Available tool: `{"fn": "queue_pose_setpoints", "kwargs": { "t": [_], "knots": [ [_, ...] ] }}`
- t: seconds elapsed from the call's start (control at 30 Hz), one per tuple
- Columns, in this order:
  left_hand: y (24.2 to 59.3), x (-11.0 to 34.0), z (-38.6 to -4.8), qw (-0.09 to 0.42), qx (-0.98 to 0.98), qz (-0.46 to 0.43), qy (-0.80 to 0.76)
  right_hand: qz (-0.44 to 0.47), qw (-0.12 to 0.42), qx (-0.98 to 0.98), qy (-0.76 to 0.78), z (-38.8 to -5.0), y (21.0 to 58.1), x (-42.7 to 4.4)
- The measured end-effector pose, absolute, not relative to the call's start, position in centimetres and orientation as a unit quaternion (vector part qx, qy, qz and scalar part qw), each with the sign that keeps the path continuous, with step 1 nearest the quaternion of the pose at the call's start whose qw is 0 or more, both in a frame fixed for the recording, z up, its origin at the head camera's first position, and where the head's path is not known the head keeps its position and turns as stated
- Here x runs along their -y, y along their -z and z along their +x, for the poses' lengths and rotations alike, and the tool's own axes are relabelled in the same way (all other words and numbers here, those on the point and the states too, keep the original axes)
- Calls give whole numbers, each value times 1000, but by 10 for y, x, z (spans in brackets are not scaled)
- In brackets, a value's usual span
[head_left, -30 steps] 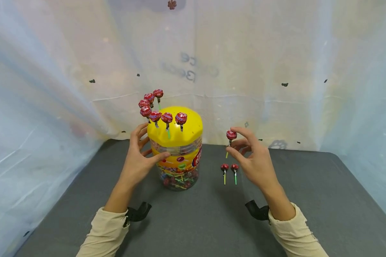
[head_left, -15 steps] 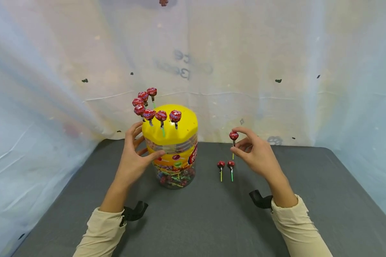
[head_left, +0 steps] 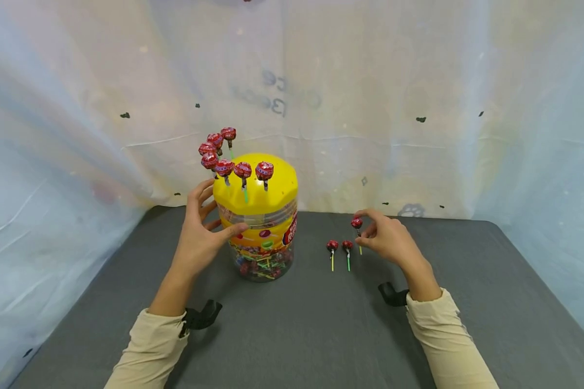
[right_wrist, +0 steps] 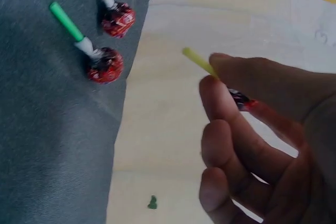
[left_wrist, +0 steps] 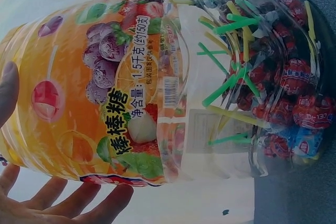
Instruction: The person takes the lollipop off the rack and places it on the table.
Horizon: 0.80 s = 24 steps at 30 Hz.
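A big clear jar with a yellow lid stands on the table, sweets and coloured sticks visible in its lower part. Several red lollipops stand upright along the lid's left and front edge. My left hand grips the jar's left side, thumb across the front. Right of the jar, my right hand pinches a lollipop with a yellow stick, head up. Two lollipops lie side by side on the table, just left of that hand.
The dark grey table reaches back to a pale hanging sheet with small dark marks. More sheeting hangs at the right and left sides. Black wrist mounts stick out inward from both wrists.
My right hand has lowered the pinched lollipop toward the table, beside the two lying there, and moved slightly right of them. My left hand keeps its hold on the jar; the head view has shifted slightly.
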State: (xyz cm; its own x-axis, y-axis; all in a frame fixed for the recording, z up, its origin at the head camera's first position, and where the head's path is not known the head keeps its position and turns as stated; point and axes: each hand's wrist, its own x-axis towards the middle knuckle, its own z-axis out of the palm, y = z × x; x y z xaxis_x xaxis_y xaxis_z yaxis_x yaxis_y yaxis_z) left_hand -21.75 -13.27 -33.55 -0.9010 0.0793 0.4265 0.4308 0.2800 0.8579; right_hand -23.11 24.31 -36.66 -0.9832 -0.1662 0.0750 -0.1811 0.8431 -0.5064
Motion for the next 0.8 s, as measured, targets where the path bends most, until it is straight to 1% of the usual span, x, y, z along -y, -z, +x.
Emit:
{"fn": "queue_pose_setpoints", "kwargs": {
  "t": [0.33,0.63,0.8],
  "knots": [
    [333,133,-217,146,789,-157,576,87,-73,957,-265,-242,383,-258],
    [333,132,-216,145,789,-159,576,73,-108,960,-249,-250,400,-264],
    [333,133,-217,145,789,-159,575,61,-117,961,-242,-253,406,-265]
  ]
}}
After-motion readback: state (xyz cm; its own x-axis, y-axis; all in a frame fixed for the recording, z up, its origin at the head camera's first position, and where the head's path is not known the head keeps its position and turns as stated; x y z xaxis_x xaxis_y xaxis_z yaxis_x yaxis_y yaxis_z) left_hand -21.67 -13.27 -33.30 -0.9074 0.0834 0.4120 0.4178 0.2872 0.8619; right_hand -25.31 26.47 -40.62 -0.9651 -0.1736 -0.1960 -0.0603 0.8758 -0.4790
